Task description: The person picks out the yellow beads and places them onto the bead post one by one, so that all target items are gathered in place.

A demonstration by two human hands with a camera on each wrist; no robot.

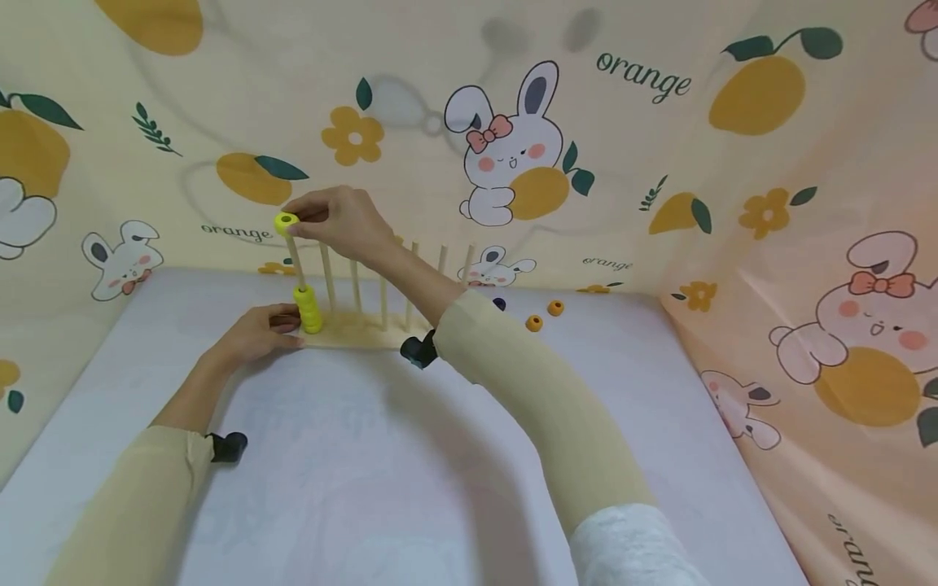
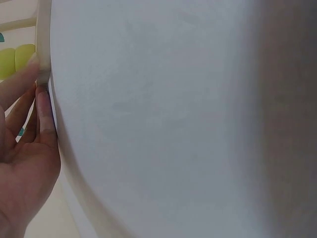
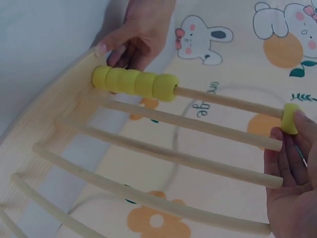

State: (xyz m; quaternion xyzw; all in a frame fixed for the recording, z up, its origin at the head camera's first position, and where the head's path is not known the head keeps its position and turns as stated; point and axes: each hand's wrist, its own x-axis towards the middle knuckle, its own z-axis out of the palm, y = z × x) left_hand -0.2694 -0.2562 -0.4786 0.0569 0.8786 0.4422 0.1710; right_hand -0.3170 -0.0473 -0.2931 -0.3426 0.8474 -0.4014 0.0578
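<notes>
My right hand [image 1: 352,221] pinches a yellow bead [image 3: 289,119] between thumb and fingers. That bead sits at the top end of the leftmost wooden peg [image 3: 228,102]. Lower on the same peg, several yellow beads [image 1: 309,311] are stacked against the wooden base [image 1: 352,336]. With its thumb on one side and fingers on the other, my left hand [image 1: 252,334] grips the left end of the base. In the left wrist view, the left hand [image 2: 29,163] shows at the left edge, beside the base's end. Several other pegs [image 3: 173,157] on the rack carry no beads.
Two orange beads [image 1: 545,316] lie on the white table [image 1: 352,456] right of the rack. A dark bead [image 1: 499,303] is beside the rack's right end. Patterned cloth [image 1: 410,49] hangs behind the table and along its sides.
</notes>
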